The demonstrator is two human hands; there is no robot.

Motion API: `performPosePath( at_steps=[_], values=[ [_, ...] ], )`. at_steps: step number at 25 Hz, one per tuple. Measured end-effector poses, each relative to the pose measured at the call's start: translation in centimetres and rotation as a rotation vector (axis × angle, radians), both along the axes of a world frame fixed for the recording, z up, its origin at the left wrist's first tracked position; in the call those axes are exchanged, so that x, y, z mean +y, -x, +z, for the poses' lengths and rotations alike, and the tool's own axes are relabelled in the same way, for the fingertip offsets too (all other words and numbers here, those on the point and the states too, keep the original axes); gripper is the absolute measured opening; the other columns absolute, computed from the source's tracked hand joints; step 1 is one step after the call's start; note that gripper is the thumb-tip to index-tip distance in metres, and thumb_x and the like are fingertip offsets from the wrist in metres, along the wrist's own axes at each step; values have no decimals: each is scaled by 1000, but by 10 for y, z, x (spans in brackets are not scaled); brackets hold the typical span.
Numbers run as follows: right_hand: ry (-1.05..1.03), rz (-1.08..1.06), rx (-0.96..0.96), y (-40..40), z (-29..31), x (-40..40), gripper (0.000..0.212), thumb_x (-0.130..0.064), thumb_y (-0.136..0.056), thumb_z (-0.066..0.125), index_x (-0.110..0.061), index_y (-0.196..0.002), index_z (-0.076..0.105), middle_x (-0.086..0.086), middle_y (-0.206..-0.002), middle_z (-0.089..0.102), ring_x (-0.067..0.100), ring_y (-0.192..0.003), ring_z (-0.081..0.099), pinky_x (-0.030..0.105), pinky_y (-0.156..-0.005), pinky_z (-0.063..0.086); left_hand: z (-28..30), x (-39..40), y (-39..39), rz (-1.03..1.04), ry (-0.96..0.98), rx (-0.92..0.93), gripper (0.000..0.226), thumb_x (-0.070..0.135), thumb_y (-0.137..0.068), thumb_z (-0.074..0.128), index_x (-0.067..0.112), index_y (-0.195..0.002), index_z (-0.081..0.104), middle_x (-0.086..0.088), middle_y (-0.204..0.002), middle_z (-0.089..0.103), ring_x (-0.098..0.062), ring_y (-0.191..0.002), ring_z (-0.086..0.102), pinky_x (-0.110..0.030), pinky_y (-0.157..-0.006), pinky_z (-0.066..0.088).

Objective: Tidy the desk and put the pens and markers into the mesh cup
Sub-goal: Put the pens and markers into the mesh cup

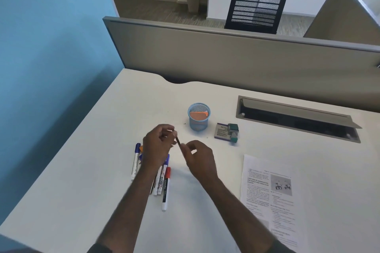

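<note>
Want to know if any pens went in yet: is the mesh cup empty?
Not empty, but no pens: the upright mesh cup holds only an orange pad. Markers lie on the desk.

The single head view looks forward and down from above the person's left hand (158, 144) and right hand (200, 160), which meet near the frame's centre. It faces across the desk (205, 222), beyond the hands, toward the grey partition (226, 57), with both forearms entering from the bottom edge.
</note>
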State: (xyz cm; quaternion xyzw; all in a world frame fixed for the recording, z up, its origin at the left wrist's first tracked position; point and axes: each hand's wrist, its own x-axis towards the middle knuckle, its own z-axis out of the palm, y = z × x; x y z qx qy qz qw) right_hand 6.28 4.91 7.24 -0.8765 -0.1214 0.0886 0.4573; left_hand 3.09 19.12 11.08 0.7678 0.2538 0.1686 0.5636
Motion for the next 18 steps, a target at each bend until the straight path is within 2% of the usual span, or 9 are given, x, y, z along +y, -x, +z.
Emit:
performPosePath(
  at_steps=[2,4,6,9,12,15,18],
  values=[
    [-36,-86,90,7,-15,-7,33,-38,-100,50,-13,-86,66,-1,-80,69,15,-74,62,29,-68,47,15,7,-6,75,-15,-80,10,10,-90,70,13,-99,69,-7,-83,75,-23,-71,74,-45,-70,63],
    [55,-66,161,22,-34,-9,29,-39,-98,55,-14,-89,66,1,-85,70,17,-77,62,27,-69,44,29,11,-14,119,-84,-156,11,15,-90,70,15,-101,69,-3,-87,75,-19,-75,74,-43,-68,63],
    [182,-14,271,40,-45,-2,28,-46,-92,59,-19,-98,65,-2,-96,69,17,-89,63,25,-73,42,39,10,-26,135,-126,-218,12,19,-91,69,16,-102,68,-1,-90,75,-17,-78,73,-43,-67,63],
    [258,89,242,64,-57,15,40,-52,-90,58,-22,-116,55,-3,-111,62,18,-103,61,28,-84,46,45,5,-48,146,-193,-264,11,22,-92,69,17,-101,67,5,-90,74,-12,-73,73,-41,-67,62],
    [280,110,235,75,-58,33,50,-58,-90,54,-24,-126,44,-5,-121,51,18,-106,59,28,-84,45,44,2,-66,134,-259,-254,8,23,-92,67,21,-100,66,9,-88,73,-9,-68,71,-40,-66,61],
    [337,106,236,75,-61,46,40,-48,-95,53,-25,-125,41,-4,-120,50,16,-102,60,28,-85,49,36,3,-78,101,-338,-211,8,23,-92,66,21,-100,66,9,-89,72,-11,-76,71,-40,-69,61],
    [361,133,200,76,-65,48,27,-38,-97,51,-27,-120,42,-3,-115,51,17,-95,61,32,-84,54,26,5,-86,68,-406,-146,9,22,-92,67,18,-101,67,5,-93,74,-14,-75,70,-35,-70,59]
  ],
)
